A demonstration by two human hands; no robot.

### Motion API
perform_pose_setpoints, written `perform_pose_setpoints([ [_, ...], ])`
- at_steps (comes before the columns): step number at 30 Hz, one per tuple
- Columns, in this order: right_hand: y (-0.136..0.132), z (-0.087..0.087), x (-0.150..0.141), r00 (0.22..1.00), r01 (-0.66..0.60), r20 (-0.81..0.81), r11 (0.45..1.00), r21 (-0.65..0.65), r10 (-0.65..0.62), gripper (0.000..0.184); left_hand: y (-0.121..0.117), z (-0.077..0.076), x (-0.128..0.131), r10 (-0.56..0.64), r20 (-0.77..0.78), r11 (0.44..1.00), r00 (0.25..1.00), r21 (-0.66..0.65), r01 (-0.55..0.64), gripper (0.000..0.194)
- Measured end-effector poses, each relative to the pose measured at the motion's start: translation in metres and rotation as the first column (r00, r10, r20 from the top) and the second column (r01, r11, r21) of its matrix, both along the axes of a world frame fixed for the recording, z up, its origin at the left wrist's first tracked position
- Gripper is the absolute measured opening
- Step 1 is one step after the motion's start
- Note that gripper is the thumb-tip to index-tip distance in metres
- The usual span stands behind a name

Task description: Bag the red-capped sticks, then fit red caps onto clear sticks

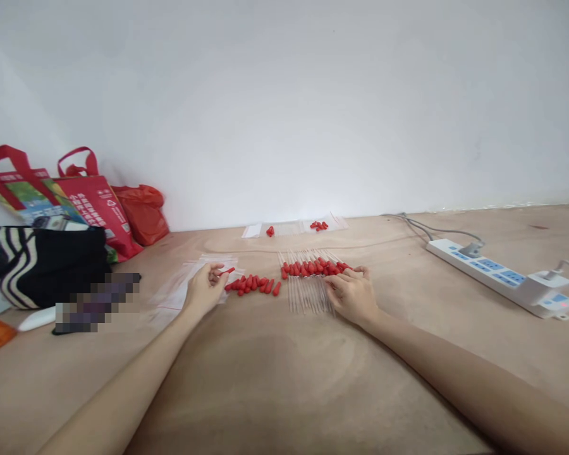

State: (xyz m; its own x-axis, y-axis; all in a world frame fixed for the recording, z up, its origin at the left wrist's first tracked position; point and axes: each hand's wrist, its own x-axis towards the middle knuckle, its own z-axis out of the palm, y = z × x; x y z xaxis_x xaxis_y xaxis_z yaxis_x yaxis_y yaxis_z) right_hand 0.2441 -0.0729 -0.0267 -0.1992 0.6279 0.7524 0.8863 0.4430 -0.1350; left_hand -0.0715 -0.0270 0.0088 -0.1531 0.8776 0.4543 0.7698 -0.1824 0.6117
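Note:
My left hand [206, 289] pinches a small red rubber dropper bulb [228, 271] between thumb and fingers, above clear plastic zip bags [173, 292]. Just right of it lies a loose pile of red bulbs [251, 284]. My right hand [354, 296] is at the right end of a row of thin glass droppers [306, 297] with red bulbs [308, 268] on them. Its fingers are curled closed around a red-bulbed dropper there, most of it hidden by the hand. The droppers lie side by side, some pointing toward me and others toward the wall.
Near the wall, clear bags [289, 229] carry a few red pieces. A white power strip [497, 273] with plugs and grey cables lies right. At left are a black striped bag [61, 265], shopping bags [95, 205], a red plastic bag [145, 215] and a blurred-out dark item [99, 303].

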Motion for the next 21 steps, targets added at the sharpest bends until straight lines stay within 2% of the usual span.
perform_pose_setpoints([
  [7,-0.003,0.001,-0.003,0.990,-0.042,0.134,0.997,-0.059,0.050,0.019,0.000,-0.004,0.003,-0.034,-0.128,0.992,0.991,-0.129,0.017,0.028],
  [11,-0.006,0.004,-0.002,0.985,-0.059,0.158,0.993,-0.099,0.074,0.028,-0.001,-0.003,0.001,-0.041,-0.174,0.991,0.984,-0.131,0.018,0.029],
  [15,-0.008,0.005,-0.002,0.983,-0.063,0.166,0.990,-0.123,0.084,0.039,-0.002,0.000,-0.003,-0.007,-0.227,0.997,0.974,-0.080,-0.011,0.028],
  [17,-0.008,0.006,-0.002,0.983,-0.066,0.161,0.989,-0.135,0.087,0.042,-0.004,0.002,-0.002,0.011,-0.283,1.000,0.959,0.009,-0.009,0.027],
  [21,-0.008,0.008,0.000,0.990,-0.072,0.109,0.988,-0.140,0.088,0.044,-0.009,0.005,0.011,-0.041,-0.410,0.969,0.911,0.206,0.136,0.027],
])
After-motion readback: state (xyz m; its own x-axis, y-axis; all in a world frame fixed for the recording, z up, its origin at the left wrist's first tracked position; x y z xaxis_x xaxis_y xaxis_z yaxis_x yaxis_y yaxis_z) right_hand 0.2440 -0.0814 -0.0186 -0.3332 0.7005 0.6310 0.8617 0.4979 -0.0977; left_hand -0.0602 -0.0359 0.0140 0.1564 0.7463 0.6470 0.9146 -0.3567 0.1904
